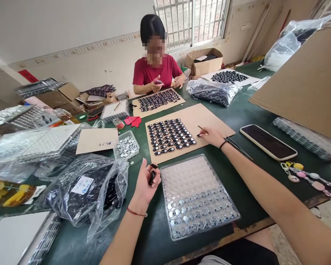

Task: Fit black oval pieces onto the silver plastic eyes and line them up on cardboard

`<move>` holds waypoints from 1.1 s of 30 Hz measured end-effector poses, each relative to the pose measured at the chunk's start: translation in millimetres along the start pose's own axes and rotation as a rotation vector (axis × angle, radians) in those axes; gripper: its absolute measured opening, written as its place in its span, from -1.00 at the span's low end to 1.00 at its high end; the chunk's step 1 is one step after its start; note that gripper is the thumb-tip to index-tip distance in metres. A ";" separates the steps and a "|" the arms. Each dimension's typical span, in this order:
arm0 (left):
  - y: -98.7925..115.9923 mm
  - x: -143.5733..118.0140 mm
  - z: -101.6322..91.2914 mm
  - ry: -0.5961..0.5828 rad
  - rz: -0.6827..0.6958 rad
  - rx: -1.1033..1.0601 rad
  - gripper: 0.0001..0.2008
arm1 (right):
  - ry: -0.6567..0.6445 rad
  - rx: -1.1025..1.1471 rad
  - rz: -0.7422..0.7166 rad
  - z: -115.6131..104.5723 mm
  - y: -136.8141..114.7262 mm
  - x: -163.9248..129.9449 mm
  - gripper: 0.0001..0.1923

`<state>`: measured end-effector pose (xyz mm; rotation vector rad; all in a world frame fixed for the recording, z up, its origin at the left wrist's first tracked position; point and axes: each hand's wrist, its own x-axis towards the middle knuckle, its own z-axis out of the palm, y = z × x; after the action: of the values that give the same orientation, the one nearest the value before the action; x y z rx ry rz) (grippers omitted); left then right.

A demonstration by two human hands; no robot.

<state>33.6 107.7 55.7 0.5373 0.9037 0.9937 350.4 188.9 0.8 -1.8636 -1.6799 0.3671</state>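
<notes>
Head view: left hand [145, 183] above tabletop [151, 235], grip curled closed around black pieces [152, 177], just left of clear plastic tray [189, 171]. Right hand [213, 137] over cardboard sheet [209, 113], fingers drawn together; cannot tell whether grip holds anything. Rows of black ovals [169, 136] with silvery tops on sheet's left part. Plastic box [138, 148] of silvery discs [127, 145] near sheet's left edge. Thin metal tool [240, 149] beside right wrist. Co-worker in red shirt [157, 75] opposite.
</notes>
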 end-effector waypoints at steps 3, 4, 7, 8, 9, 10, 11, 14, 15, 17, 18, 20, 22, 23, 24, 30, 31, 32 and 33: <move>-0.7 -0.2 2.2 0.007 -0.044 -0.030 -0.75 | -0.043 -0.076 -0.052 -4.8 1.5 -5.4 -0.85; -1.3 0.0 2.7 0.005 -0.051 -0.030 -0.80 | -0.059 -0.098 -0.068 -6.6 1.6 -6.6 -0.84; -4.0 0.5 2.9 -0.012 -0.048 -0.014 -0.92 | -0.106 -0.141 -0.107 -10.9 1.4 -7.6 -0.79; -5.0 0.5 2.6 -0.016 -0.038 -0.004 -0.91 | -0.117 -0.147 -0.119 -11.6 1.3 -7.6 -0.78; -6.0 0.5 2.2 -0.018 -0.027 0.006 -0.89 | -0.122 -0.152 -0.130 -12.0 1.2 -7.6 -0.78; -6.9 0.5 1.7 -0.020 -0.015 0.018 -0.86 | -0.122 -0.155 -0.140 -11.9 1.0 -7.9 -0.77; -7.7 0.5 1.2 -0.021 -0.006 0.030 -0.84 | -0.119 -0.158 -0.149 -11.6 0.9 -8.3 -0.77; -10.0 0.5 0.4 -0.025 0.004 0.058 -0.83 | -0.092 -0.167 -0.163 -9.2 0.8 -10.8 -0.77; -10.7 0.4 0.4 -0.027 0.003 0.066 -0.83 | -0.084 -0.170 -0.166 -8.2 0.9 -11.7 -0.76; -12.1 0.2 0.9 -0.033 -0.001 0.077 -0.84 | -0.075 -0.171 -0.175 -6.7 1.5 -13.1 -0.76; -12.7 0.1 1.2 -0.033 0.001 0.082 -0.83 | -0.074 -0.170 -0.181 -6.1 2.0 -13.5 -0.77; -13.8 -0.2 1.8 -0.033 0.007 0.091 -0.83 | -0.074 -0.167 -0.189 -5.5 2.9 -13.7 -0.77; -14.6 -0.2 2.2 -0.033 0.014 0.097 -0.82 | -0.073 -0.162 -0.192 -5.2 3.7 -13.5 -0.78; -14.9 0.0 2.3 -0.033 0.016 0.099 -0.82 | -0.071 -0.159 -0.192 -5.2 4.0 -13.4 -0.78; -15.2 0.2 2.3 -0.032 0.016 0.101 -0.82 | -0.069 -0.156 -0.191 -5.0 4.1 -13.4 -0.78; -16.5 2.0 0.9 -0.034 0.020 0.104 -0.83 | -0.051 -0.120 -0.193 -3.7 2.1 -14.3 -0.80; -16.7 2.3 0.6 -0.038 0.020 0.101 -0.83 | -0.048 -0.108 -0.194 -3.7 1.9 -13.6 -0.80; -16.9 2.5 0.4 -0.040 0.018 0.098 -0.83 | -0.045 -0.092 -0.193 -4.1 1.8 -12.5 -0.80; -17.3 2.7 0.2 -0.040 0.015 0.094 -0.82 | -0.041 -0.073 -0.190 -5.0 1.9 -11.1 -0.80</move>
<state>42.7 102.0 41.9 0.6424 0.9152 0.9546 353.0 176.9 1.6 -1.7397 -1.9028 0.2710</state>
